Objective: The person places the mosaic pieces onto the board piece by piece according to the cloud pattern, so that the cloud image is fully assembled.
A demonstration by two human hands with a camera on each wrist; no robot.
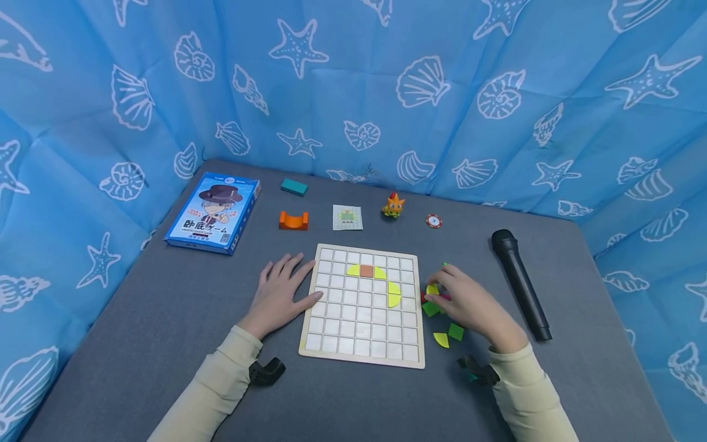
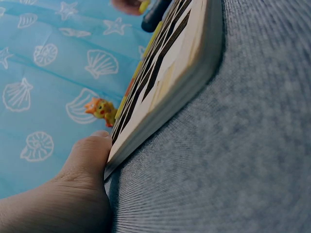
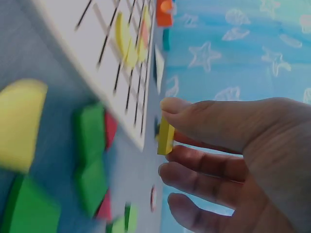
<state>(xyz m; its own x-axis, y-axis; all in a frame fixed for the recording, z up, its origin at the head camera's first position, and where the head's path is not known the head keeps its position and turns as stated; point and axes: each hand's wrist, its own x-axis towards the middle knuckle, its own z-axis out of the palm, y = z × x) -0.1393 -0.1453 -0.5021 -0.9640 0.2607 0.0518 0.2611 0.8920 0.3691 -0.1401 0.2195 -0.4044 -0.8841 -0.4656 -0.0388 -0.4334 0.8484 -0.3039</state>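
The yellow piece (image 3: 165,137) sits pinched between thumb and forefinger of the right hand (image 1: 469,304), just off the right edge of the grid board (image 1: 364,344) and above the loose pile of green, yellow and red pieces (image 1: 442,319) on the grey desk (image 1: 166,319); the grip is closed on that one piece, the other fingers curled loosely beneath it; in the right wrist view it shows edge-on, a thin slab with its long axis running roughly up and down in the picture and its flat faces toward thumb and finger, though which way its shaped side points cannot be told; held by the faces like this, it seems ready to be turned flat over a cell. The left hand (image 1: 282,294) lies open and flat on the desk, fingers straight, thumb touching the board's left edge, most likely to steady the board. On the board a yellow-orange-yellow row (image 1: 366,271) and two yellow quarter shapes (image 1: 394,294) already lie in cells near the upper middle. Further out stand a black microphone (image 1: 520,282) to the right, a blue game box (image 1: 214,212) to the left, and along the back an orange arch block (image 1: 293,220), a teal block (image 1: 294,186), a pattern card (image 1: 347,217), a small orange figure (image 1: 393,205) and a round token (image 1: 433,221).
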